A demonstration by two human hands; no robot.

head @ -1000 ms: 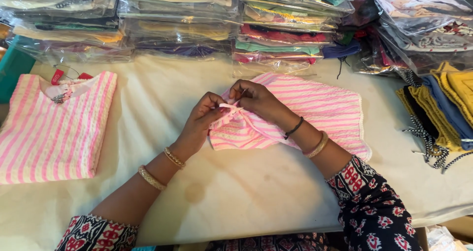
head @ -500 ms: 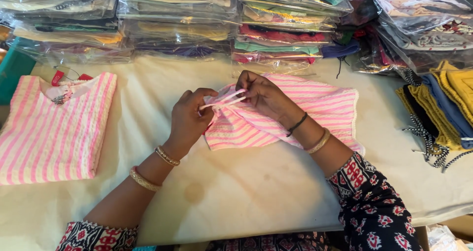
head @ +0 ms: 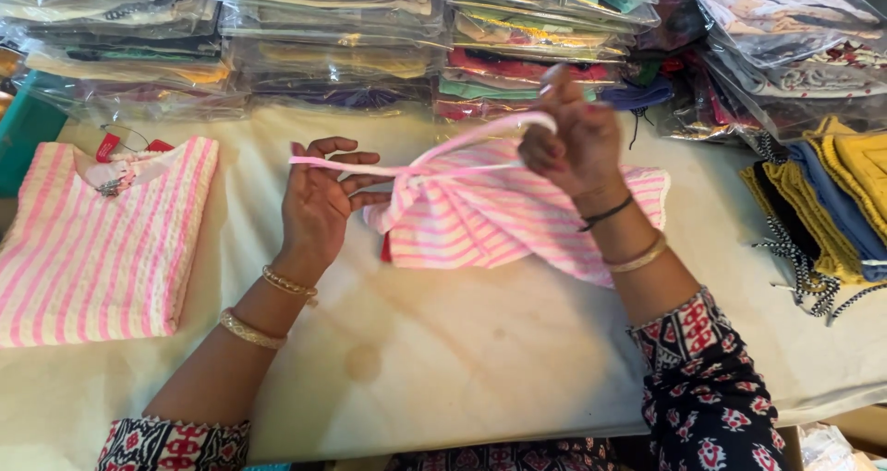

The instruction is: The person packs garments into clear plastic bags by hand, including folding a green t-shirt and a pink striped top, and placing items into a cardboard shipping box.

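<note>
A pink and white striped garment (head: 499,226) lies bunched on the cream cloth-covered table (head: 443,360). A thin pink tie (head: 443,161) is wrapped around it and pulled taut to both sides. My left hand (head: 319,203) holds the tie's left end between thumb and fingers, the other fingers spread. My right hand (head: 573,138) is raised above the garment, closed on the tie's other end, which loops over it. Both wrists wear bangles.
A folded pink striped top (head: 97,240) with red tags lies flat at the left. Stacks of clothes in clear plastic bags (head: 370,41) line the table's far side. Yellow, blue and black folded fabrics (head: 827,203) sit at the right edge.
My hands were close together at the garment's top. They have drawn apart, the left going left and the right rising up and right, stretching the pink tie taut.
</note>
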